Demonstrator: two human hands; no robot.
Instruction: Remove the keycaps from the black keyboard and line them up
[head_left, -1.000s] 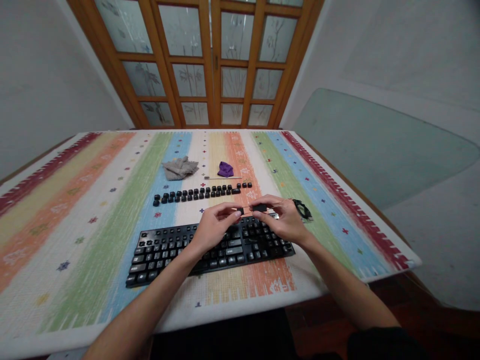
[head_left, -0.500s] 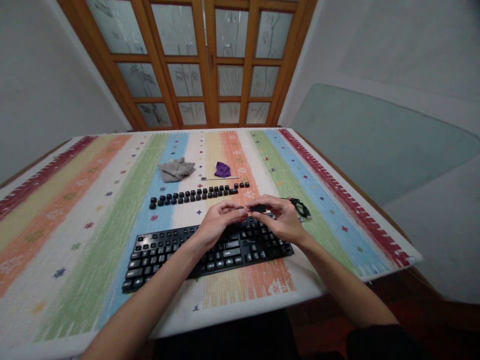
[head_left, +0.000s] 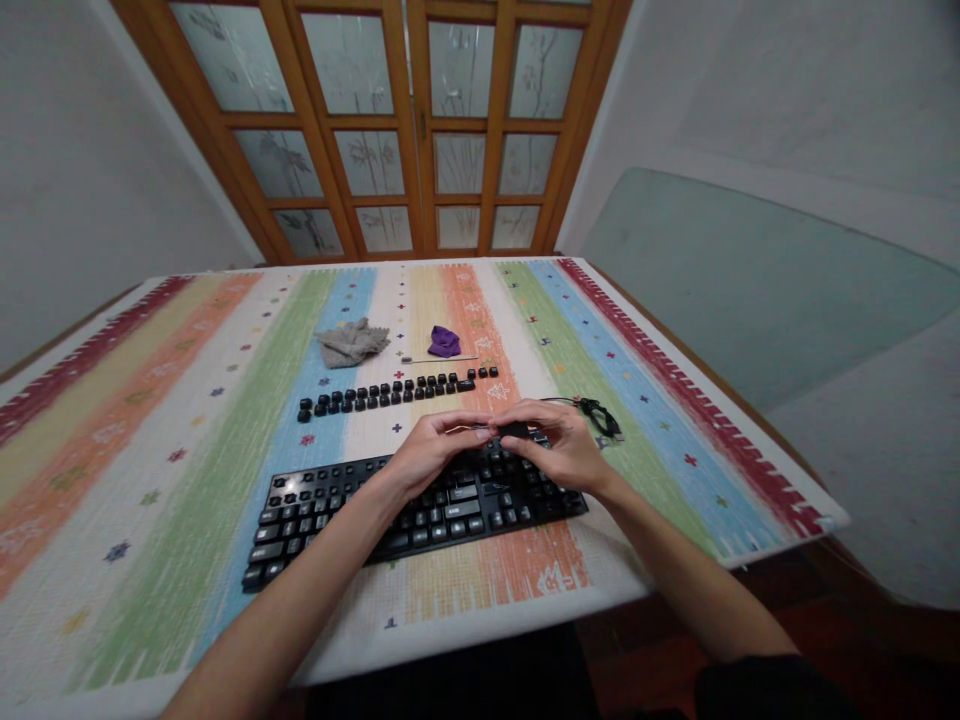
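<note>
So there's a striped, patterned tablecloth point(head_left: 240, 400) filling most of the frame, with wood-and-glass doors point(head_left: 424, 150) up top. A black keyboard point(head_left: 450, 515) sits slightly tilted in the lower middle, with bare key spots along its upper left. The left hand point(head_left: 431, 455) and right hand point(head_left: 559, 440) meet over its upper edge, just right of center. Loose black keycaps point(head_left: 373, 402) run in rows above that, a crumpled gray cloth point(head_left: 352, 343) beyond them, then a coiled black cable point(head_left: 600, 418) center-right and a small purple cloth point(head_left: 445, 342) with a thin rod point(head_left: 442, 359) just below it. Tiniest is a black piece point(head_left: 514, 430), pinched between the right thumb and fingers. Left thumb and fingertips are nearly together beside it; can't tell if they're gripping anything.
</note>
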